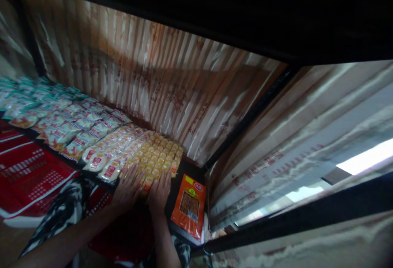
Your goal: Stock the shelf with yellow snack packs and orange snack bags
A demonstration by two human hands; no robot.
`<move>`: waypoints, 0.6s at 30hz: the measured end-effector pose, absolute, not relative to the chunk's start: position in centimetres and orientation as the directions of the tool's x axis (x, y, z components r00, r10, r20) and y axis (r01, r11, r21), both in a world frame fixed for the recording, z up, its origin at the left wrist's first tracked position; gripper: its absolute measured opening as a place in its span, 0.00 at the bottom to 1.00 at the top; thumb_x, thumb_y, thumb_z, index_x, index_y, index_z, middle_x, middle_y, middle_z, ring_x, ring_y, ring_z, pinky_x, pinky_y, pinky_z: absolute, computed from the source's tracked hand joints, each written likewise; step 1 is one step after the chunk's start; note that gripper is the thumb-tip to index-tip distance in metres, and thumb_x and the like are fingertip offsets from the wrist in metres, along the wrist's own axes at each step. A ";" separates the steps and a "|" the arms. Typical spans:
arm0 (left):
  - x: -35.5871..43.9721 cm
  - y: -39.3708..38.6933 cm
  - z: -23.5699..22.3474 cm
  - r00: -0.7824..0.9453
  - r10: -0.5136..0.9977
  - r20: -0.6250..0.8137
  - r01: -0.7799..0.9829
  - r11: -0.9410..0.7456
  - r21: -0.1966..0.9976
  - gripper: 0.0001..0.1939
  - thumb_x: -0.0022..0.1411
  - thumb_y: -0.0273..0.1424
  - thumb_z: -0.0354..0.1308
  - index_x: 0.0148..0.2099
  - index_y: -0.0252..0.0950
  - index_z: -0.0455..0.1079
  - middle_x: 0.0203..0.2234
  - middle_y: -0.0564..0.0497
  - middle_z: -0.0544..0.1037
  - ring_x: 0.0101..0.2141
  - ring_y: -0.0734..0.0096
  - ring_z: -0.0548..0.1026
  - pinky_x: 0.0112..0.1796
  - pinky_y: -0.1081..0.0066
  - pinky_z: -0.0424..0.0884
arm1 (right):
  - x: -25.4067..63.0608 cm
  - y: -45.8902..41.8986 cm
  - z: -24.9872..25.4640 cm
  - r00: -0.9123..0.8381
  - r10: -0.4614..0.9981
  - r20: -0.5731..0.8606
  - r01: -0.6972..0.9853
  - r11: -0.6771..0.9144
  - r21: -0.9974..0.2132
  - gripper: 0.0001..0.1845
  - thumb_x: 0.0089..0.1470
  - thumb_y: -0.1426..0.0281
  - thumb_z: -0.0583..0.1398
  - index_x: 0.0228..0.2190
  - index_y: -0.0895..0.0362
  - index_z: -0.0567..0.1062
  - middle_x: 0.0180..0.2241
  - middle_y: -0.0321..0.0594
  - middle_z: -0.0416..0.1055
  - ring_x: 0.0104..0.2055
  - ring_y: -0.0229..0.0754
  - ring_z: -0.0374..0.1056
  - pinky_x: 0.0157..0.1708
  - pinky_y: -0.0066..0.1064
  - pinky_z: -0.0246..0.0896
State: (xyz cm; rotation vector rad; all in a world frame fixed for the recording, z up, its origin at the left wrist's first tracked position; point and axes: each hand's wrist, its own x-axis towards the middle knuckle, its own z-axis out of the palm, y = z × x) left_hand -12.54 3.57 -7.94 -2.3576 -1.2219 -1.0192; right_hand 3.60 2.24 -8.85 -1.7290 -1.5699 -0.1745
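Note:
My left hand (127,188) rests with its fingers stretched out on the front left of a block of small yellow-wrapped snack packs (158,155), set in tight rows on a dark shelf. Against the front right of the same rows lies my right hand (159,190), fingers extended. Between the two hands the front yellow packs show. Left of them are clear packs of round white snacks with red labels (109,170). An orange flat snack bag (189,206) with a dark picture lies apart, right of my right hand.
White and red snack bags (81,141) and green-topped bags (33,92) fill the shelf's left. Red baskets (27,165) stand below its front edge. Plastic sheeting with red print (153,75) lines the back. A black frame post (254,114) rises at the right corner.

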 end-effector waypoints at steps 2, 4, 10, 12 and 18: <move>-11.9 2.8 -7.7 0.425 0.595 0.682 0.791 -0.611 0.040 0.27 0.65 0.36 0.49 0.64 0.36 0.57 0.64 0.40 0.55 0.65 0.53 0.47 0.61 0.51 0.47 | 4.2 2.2 -8.8 0.254 0.769 0.586 0.879 0.070 -0.472 0.29 0.63 0.64 0.42 0.61 0.66 0.57 0.63 0.61 0.50 0.66 0.55 0.43 0.56 0.56 0.51; -10.9 2.1 -7.3 0.477 0.592 0.650 0.771 -0.637 0.014 0.27 0.65 0.37 0.49 0.65 0.40 0.56 0.64 0.43 0.57 0.64 0.56 0.50 0.61 0.53 0.47 | 4.8 2.1 -8.8 0.301 0.766 0.569 0.855 0.048 -0.517 0.30 0.64 0.62 0.41 0.60 0.66 0.57 0.62 0.61 0.52 0.66 0.55 0.46 0.55 0.55 0.52; -8.9 0.0 -6.3 0.552 0.588 0.591 0.723 -0.690 0.011 0.28 0.65 0.32 0.46 0.67 0.39 0.51 0.63 0.46 0.60 0.63 0.58 0.53 0.61 0.53 0.45 | 5.3 0.6 -7.7 0.337 0.779 0.530 0.795 0.067 -0.603 0.31 0.64 0.59 0.39 0.62 0.61 0.56 0.61 0.55 0.55 0.64 0.50 0.49 0.58 0.50 0.49; -8.8 -0.5 -6.1 0.579 0.582 0.571 0.696 -0.718 0.026 0.29 0.65 0.31 0.46 0.67 0.38 0.49 0.63 0.45 0.59 0.63 0.58 0.53 0.61 0.54 0.46 | 5.0 0.0 -7.4 0.337 0.785 0.519 0.770 0.087 -0.632 0.31 0.64 0.58 0.38 0.62 0.61 0.54 0.62 0.54 0.55 0.64 0.49 0.49 0.59 0.50 0.47; -8.8 -1.2 -7.1 0.641 0.564 0.521 0.663 -0.748 -0.006 0.30 0.66 0.36 0.46 0.68 0.40 0.47 0.64 0.48 0.57 0.63 0.59 0.51 0.61 0.55 0.43 | 3.7 -0.9 -8.2 0.351 0.824 0.444 0.713 0.072 -0.697 0.32 0.64 0.58 0.38 0.62 0.61 0.54 0.62 0.55 0.55 0.64 0.48 0.49 0.58 0.49 0.48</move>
